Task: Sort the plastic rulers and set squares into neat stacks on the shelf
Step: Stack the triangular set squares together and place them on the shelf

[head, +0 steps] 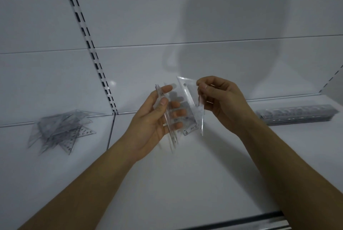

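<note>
The left hand held a small bundle of clear plastic set squares upright above the shelf, thumb pressed on the near face and four fingers curled round the far side, their tips showing through the transparent plastic. The grip was closed around that bundle, whose lower points hung below the palm. Just to its right, the right hand pinched the upper corner of a single clear set square between thumb and forefinger; the other fingers were loosely curled behind. That piece hung with its long point downward and a small round hole near its top edge, and it overlapped or touched the bundle on its left side; whether the two were actually in contact could not be told. Both forearms reached in from the bottom of the view.

Below the hands lay the white shelf. On its left part, well apart from the hands, sat a loose pile of set squares, fanned at mixed angles with printed numbers visible on the lower pieces. On the right part, near the back wall, lay a neat stack of rulers, aligned lengthwise. A slotted upright ran up the white back panel behind the pile.
</note>
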A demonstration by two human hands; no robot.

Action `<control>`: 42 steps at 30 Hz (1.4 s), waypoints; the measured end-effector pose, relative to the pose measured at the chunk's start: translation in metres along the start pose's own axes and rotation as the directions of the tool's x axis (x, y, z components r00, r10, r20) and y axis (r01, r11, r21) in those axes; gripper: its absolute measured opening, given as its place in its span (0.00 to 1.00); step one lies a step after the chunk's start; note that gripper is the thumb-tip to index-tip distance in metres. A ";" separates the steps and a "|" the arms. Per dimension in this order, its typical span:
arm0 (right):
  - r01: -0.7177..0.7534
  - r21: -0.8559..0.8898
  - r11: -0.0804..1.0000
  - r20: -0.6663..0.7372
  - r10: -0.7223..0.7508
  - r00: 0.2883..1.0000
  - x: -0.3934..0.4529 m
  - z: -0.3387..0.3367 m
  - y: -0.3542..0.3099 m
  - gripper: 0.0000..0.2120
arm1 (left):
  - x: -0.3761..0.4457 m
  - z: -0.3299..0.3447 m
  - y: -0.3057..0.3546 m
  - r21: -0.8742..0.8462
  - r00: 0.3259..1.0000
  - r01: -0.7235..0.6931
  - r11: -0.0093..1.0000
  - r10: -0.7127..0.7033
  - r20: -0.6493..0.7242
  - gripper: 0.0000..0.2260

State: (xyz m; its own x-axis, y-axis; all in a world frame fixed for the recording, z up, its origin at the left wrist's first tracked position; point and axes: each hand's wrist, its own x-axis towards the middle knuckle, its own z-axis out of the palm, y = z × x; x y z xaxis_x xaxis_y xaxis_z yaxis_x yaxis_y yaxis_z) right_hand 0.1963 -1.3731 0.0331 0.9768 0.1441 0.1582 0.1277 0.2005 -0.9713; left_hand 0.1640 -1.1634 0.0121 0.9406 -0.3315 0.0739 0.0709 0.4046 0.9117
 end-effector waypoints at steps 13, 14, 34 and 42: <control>0.148 -0.341 0.928 0.097 -0.122 0.988 -0.003 0.014 0.011 0.02 | -0.001 0.004 -0.005 -0.039 0.991 0.052 0.998 -0.047 0.127 0.19; 0.172 -0.377 0.910 0.095 -0.147 0.985 -0.003 0.013 0.012 0.03 | 0.000 0.003 -0.004 -0.047 0.989 0.056 0.997 -0.049 0.140 0.19; 0.071 -0.933 0.354 0.076 -0.001 0.997 0.006 -0.002 0.032 0.10 | 0.006 -0.011 0.008 -0.201 0.999 -0.050 0.978 0.048 -0.013 0.11; 0.063 -0.855 0.515 -0.018 -0.151 0.988 0.009 -0.007 0.027 0.05 | 0.007 -0.019 0.013 -0.184 0.998 -0.054 0.981 0.056 0.005 0.20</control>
State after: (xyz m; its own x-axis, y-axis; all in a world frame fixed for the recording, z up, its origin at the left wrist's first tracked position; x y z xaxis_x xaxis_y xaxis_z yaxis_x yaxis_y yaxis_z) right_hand 0.2092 -1.3729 0.0075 0.9493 0.0948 0.2999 0.2743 -0.7160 -0.6420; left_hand 0.1777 -1.1443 0.0168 0.9412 -0.3132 0.1267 0.0804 0.5719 0.8164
